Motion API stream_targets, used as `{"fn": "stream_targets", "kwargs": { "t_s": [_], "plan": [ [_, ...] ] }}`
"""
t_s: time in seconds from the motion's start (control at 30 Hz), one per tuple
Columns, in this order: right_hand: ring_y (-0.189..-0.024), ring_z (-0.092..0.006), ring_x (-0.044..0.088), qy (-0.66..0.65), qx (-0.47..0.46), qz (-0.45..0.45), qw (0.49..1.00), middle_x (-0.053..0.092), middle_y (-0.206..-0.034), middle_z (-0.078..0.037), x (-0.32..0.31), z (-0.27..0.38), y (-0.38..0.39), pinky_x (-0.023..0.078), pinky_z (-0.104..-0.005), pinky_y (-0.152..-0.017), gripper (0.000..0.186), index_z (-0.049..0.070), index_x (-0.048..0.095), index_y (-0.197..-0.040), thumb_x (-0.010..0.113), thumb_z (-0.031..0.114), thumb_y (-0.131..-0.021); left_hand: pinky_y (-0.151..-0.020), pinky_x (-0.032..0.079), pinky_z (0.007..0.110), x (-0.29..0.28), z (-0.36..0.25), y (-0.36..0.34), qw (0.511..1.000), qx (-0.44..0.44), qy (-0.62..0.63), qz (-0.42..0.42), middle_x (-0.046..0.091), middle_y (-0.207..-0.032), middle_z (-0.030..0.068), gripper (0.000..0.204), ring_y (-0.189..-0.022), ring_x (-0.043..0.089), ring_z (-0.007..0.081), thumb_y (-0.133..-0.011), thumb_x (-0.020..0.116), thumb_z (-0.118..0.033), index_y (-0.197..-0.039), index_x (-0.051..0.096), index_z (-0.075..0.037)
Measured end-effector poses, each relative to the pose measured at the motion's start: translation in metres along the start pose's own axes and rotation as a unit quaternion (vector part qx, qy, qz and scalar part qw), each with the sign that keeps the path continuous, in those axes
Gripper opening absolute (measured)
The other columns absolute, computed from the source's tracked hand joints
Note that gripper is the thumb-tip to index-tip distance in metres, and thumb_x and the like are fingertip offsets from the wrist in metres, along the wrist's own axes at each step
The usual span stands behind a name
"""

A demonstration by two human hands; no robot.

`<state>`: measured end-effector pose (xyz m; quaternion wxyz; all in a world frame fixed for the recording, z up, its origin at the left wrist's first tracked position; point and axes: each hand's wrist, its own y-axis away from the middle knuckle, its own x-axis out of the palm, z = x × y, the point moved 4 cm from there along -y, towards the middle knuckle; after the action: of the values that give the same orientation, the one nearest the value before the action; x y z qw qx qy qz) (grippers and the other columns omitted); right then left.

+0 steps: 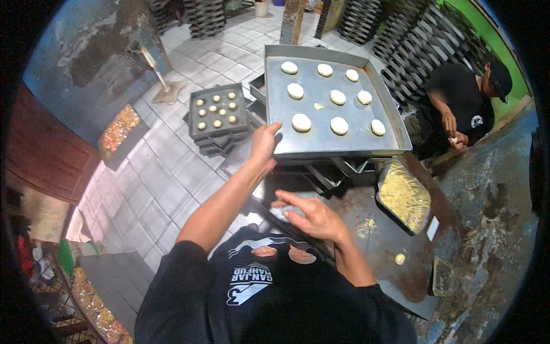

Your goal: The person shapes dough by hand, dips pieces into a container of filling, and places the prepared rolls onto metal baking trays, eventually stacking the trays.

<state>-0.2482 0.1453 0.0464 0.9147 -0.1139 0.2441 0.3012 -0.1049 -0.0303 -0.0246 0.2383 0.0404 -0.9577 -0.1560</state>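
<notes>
left hand (265,147) clamps the near-left corner of a wide silvery metal tray (358,114), nine round white dough pieces (339,126) in it, over dark metal trays (326,184) mostly hidden below! right hand (314,218) hangs free, fingers parted. yellow crumbly filling (401,194) heaps a black rectangular tub (393,215) on the stained brown counter (356,207).

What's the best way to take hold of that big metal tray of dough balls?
Probably with both hands, from the near side, at opposite side walls: the wide metal tray has raised edges to grip, and the loose dough balls suggest keeping it level. The left hand is at the near-left corner; the right hand is free.
</notes>
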Motion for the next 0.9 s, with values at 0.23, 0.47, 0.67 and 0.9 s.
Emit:
{"fn": "stream_targets", "kwargs": {
  "t_s": [0.23,0.47,0.67,0.9],
  "plan": [
    [-0.112,-0.0321,0.069,-0.061,0.136,0.056,0.987,0.069,-0.129,-0.014,0.035,-0.079,0.014,0.052,-0.039,-0.097,0.053,0.002,0.05,-0.146,0.06,0.022,-0.098,-0.088,0.052,0.035,-0.118,-0.03,0.025,0.987,0.078,0.091,-0.108,0.065,-0.106,0.0076,0.03,-0.096,0.062,0.0205,-0.089,0.069,-0.018,-0.113,0.064,-0.002],
    [-0.126,-0.0369,0.06,-0.04,0.063,0.078,0.994,0.063,-0.135,-0.024,0.072,-0.121,-0.085,0.047,-0.0402,-0.106,0.051,0.0,0.051,-0.144,0.06,0.021,-0.098,-0.09,0.055,0.04,-0.255,-0.11,-0.038,0.968,0.129,0.11,-0.184,0.065,-0.105,0.0058,0.034,-0.099,0.062,0.0224,-0.088,0.068,-0.018,-0.118,0.058,-0.005],
    [-0.127,-0.0387,0.058,0.037,0.052,-0.005,0.998,0.061,-0.136,-0.023,0.143,-0.188,-0.225,0.046,-0.0434,-0.108,0.047,0.002,0.055,-0.139,0.066,0.013,-0.095,-0.085,0.054,0.04,-0.363,-0.171,-0.143,0.951,0.124,0.117,-0.256,0.063,-0.102,0.0065,0.027,-0.094,0.06,0.0227,-0.085,0.068,-0.016,-0.11,0.062,-0.006],
    [-0.151,-0.0411,0.026,0.183,0.167,-0.009,0.969,0.038,-0.159,-0.021,0.156,-0.225,-0.342,0.019,-0.0596,-0.121,0.071,0.0,0.038,-0.152,0.069,0.026,-0.094,-0.086,0.05,0.036,-0.473,-0.118,-0.314,0.944,0.125,0.101,-0.29,0.062,-0.102,0.0072,0.028,-0.096,0.06,0.0225,-0.082,0.068,-0.013,-0.107,0.06,-0.004]
  ]
}}
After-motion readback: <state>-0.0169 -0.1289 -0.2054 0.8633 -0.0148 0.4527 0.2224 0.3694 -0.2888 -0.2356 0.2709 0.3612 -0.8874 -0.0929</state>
